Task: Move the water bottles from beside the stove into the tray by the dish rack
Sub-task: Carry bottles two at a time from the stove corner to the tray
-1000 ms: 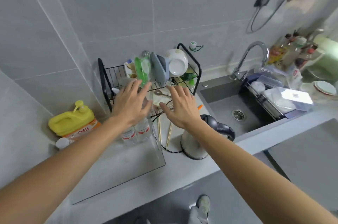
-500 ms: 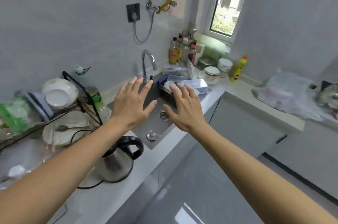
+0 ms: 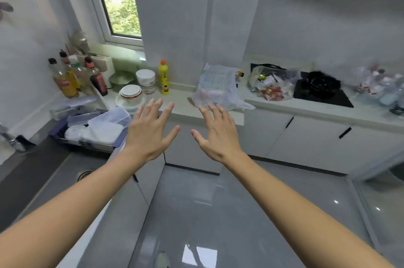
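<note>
Reaching both bare hands out over the floor, toward the corner of the desk (image 3: pixel 306 112).

Taking the stove (image 3: pixel 321 92) as my landmark: the desk carries it, and the water bottles (image 3: pixel 380 86) cluster just right of it, blurred. Left of the stove I see a plastic bag (image 3: pixel 216 90), further left a yellow bottle (image 3: pixel 164 77). My right hand (image 3: pixel 218 134) and left hand (image 3: pixel 148 132) float well short of the stove, each grip spread apart, fingers straight, holding nothing.

Yellow bottle (image 3: pixel 163 77) beside stacked bowls (image 3: pixel 145 81).
</note>
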{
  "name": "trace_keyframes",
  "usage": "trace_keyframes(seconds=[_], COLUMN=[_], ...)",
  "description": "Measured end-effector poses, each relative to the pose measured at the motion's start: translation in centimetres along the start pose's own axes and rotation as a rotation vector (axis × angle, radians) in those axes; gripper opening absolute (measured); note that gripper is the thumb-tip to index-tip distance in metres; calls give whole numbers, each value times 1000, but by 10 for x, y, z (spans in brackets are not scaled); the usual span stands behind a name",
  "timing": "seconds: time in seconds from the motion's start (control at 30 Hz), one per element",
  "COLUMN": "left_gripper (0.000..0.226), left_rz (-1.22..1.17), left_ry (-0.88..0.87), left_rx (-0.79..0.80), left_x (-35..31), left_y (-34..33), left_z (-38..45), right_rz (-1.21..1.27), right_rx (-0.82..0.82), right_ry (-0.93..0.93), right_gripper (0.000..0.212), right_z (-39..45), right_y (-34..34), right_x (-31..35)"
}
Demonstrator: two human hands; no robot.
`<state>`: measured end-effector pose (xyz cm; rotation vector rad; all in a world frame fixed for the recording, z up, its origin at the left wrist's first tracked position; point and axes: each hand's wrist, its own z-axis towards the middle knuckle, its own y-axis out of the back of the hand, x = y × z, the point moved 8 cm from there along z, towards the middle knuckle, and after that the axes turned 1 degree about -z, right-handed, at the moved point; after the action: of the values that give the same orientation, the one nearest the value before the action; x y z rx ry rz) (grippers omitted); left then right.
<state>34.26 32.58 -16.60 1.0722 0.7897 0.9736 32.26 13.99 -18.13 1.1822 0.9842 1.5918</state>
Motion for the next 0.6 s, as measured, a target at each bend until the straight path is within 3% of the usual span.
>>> trace_keyframes(seconds=[0.3, 0.6], left_gripper=[74, 75], left_rz=[-181, -249], left_ry=[-331, -661], left_rx=[74, 108], left_x=[-162, -329], left_y=[-96, -134], left_z=[184, 312], right_rz=[-111, -179], right_rx=[-32, -122], right_ry=[-375, -704], right_gripper=[77, 78], right_z=[26, 15], right_y=[32, 83], right_x=[-228, -383])
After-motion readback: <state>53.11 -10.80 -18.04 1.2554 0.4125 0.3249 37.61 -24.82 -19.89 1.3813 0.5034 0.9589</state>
